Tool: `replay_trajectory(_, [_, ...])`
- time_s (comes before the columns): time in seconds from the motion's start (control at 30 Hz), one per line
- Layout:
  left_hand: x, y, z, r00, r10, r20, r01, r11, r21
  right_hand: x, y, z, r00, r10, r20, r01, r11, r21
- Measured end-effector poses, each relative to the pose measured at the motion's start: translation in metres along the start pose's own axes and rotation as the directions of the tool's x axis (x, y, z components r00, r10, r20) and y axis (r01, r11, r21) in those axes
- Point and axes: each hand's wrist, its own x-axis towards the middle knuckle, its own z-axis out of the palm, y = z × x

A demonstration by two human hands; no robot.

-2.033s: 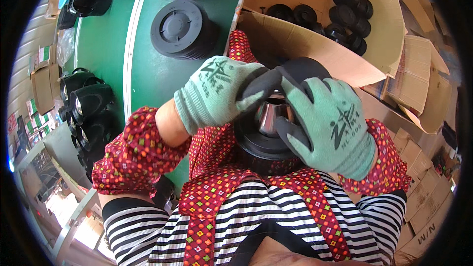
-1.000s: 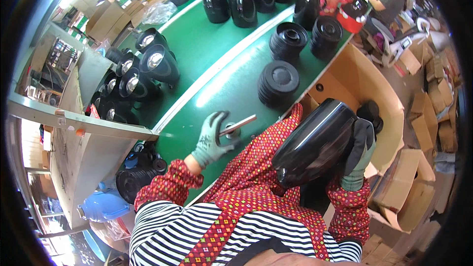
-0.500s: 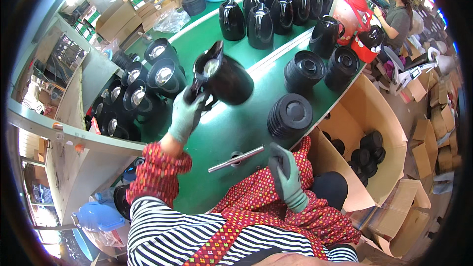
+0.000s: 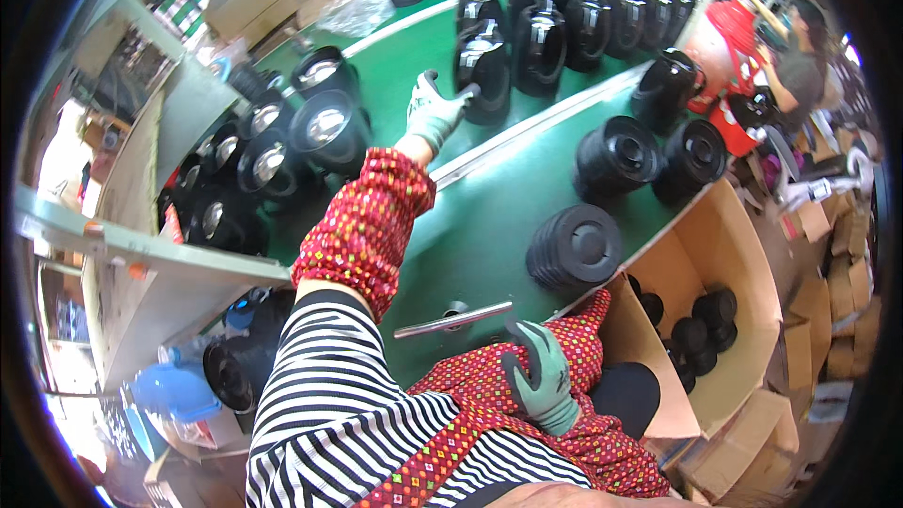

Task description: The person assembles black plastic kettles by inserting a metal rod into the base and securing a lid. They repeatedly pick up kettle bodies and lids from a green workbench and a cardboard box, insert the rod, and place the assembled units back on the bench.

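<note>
Left hand (image 4: 437, 115) spread beside jug (image 4: 486, 85), right hand (image 4: 546, 384) half-curled, empty, by tabletop's (image 4: 451, 254) near edge; probably slick, stiff, so grab the handle (image 4: 483, 36).

Gloved hands (image 4: 435, 117), the left near black jugs (image 4: 483, 71)

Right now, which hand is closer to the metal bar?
Right. The right hand is near the right end of the metal bar; the left hand is farther off, by a black jug.
</note>
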Motion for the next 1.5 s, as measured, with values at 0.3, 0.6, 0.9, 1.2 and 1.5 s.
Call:
replay_trajectory(0.3, [-0.065,-0.123,-0.187,0.996,0.053,-0.073,-0.01,0.864,0.503,0.001,-0.011,0.009,0.999,-0.036,-0.014,0.036,0.999,0.022])
replay_trajectory(0.6, [-0.135,-0.049,-0.212,0.888,0.455,0.064,-0.456,0.858,0.235,0.04,-0.054,-0.018,0.996,-0.005,-0.084,0.019,0.985,0.173])
replay_trajectory(0.9, [-0.277,0.091,-0.257,0.506,0.795,0.336,-0.822,0.562,-0.092,0.086,-0.08,-0.044,0.983,0.178,0.034,-0.17,0.848,0.503])
replay_trajectory(1.2, [-0.303,0.031,-0.225,0.86,0.243,0.45,0.121,0.758,-0.641,-0.04,-0.063,-0.09,0.928,0.342,0.149,-0.323,0.538,0.779])
replay_trajectory(1.5, [-0.349,0.013,-0.169,0.389,0.575,0.719,0.605,0.429,-0.671,-0.02,-0.075,-0.076,0.898,0.22,0.381,-0.438,0.529,0.727])
